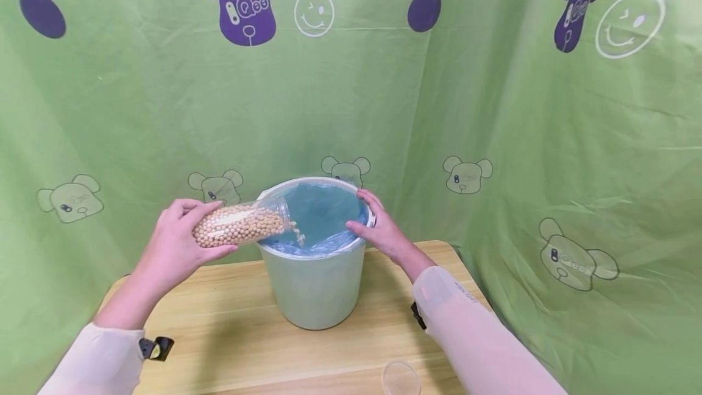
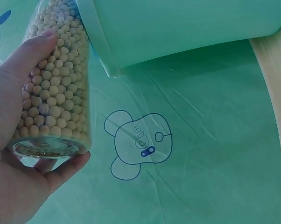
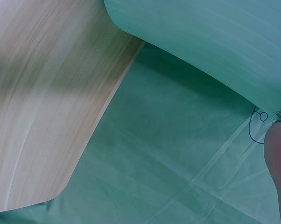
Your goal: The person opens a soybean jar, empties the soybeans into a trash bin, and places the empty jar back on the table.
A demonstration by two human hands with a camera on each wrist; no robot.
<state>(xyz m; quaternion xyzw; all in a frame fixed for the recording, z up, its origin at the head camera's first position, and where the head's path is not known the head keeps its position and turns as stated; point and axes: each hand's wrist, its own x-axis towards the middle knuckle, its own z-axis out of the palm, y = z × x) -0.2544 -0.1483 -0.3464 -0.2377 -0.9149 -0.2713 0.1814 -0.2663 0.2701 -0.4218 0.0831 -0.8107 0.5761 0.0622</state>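
Note:
In the head view my left hand [image 1: 178, 236] grips a clear jar [image 1: 241, 224] of round beige beans, its mouth tipped over the near-left rim of a pale bin [image 1: 315, 285]. A few beans [image 1: 298, 233] are spilling from the mouth into the bin. Thumb and fingers wrap the jar's base end in the left wrist view, where the beans [image 2: 59, 93] show through the wall. A blue plastic bag [image 1: 323, 212] lines the bin. On the right, my right hand [image 1: 381, 227] holds the bin's rim; only part of one finger [image 3: 278, 163] shows in the right wrist view.
The bin stands on a wooden table [image 1: 230, 322]. A clear round lid-like piece [image 1: 401, 378] lies at the table's front edge, partly cut off by the frame. Green printed curtains [image 1: 351, 96] hang behind and at both sides.

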